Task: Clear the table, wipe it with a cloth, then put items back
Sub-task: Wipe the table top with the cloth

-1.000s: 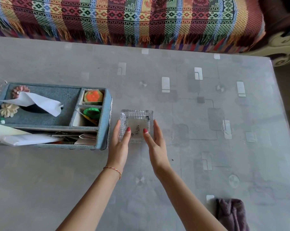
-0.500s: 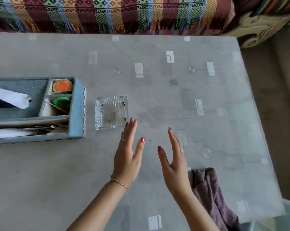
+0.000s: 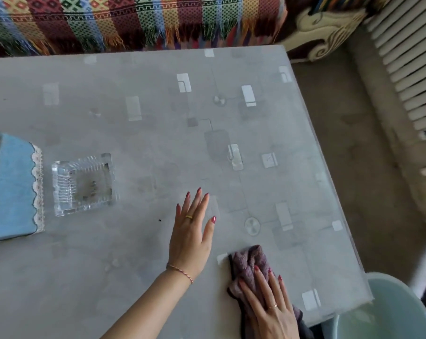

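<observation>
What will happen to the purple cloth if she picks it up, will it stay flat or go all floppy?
Probably floppy: the purple cloth is already bunched into soft folds under the right hand. It looks like fuzzy towel fabric, so likely light and not slippery. It will probably drape and dangle from her fingers, not hold a shape.

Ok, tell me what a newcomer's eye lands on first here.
The right hand lying on the purple cloth at the table's near right corner. Then the left hand, spread open beside it, and the glass ashtray next to the blue organizer at left.
</observation>
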